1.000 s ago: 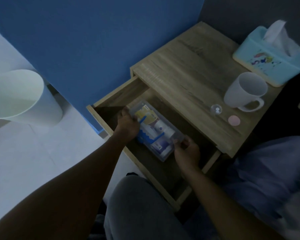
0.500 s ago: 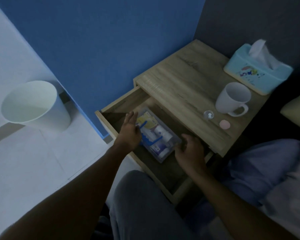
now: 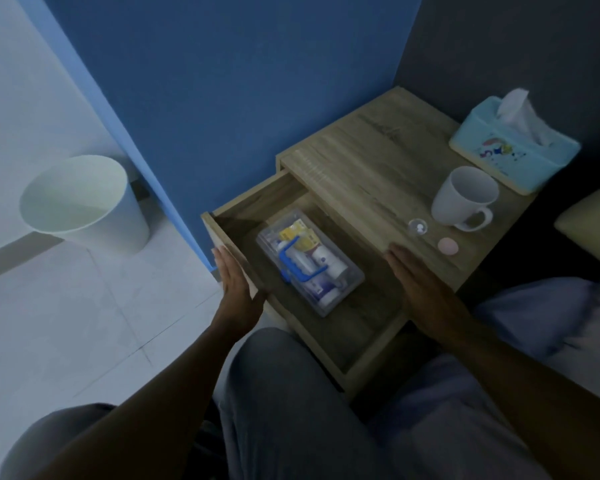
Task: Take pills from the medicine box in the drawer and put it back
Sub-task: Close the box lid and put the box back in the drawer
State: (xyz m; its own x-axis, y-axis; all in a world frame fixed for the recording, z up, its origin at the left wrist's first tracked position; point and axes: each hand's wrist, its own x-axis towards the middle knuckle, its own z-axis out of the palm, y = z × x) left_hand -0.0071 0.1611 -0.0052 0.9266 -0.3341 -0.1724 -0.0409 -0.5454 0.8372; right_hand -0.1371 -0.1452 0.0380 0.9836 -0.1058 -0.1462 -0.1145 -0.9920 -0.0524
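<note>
Both hands, left (image 3: 235, 282) and right (image 3: 417, 282), have let go, flat-open, of the medicine box (image 3: 309, 261) lying in the drawer (image 3: 361, 358).

Medicine box (image 3: 309, 263) in open drawer (image 3: 357, 327)

The room is dim, with a blue wall (image 3: 222, 81) filling the upper middle of the frame and a darker grey wall (image 3: 516, 39) meeting it at the upper right. Pale floor tiles (image 3: 66, 323) cover the left side, where a white wastebasket (image 3: 84, 202) stands near the blue wall's edge. A wooden nightstand (image 3: 378, 161) sits right of centre, bedding (image 3: 541, 313) at lower right.
</note>
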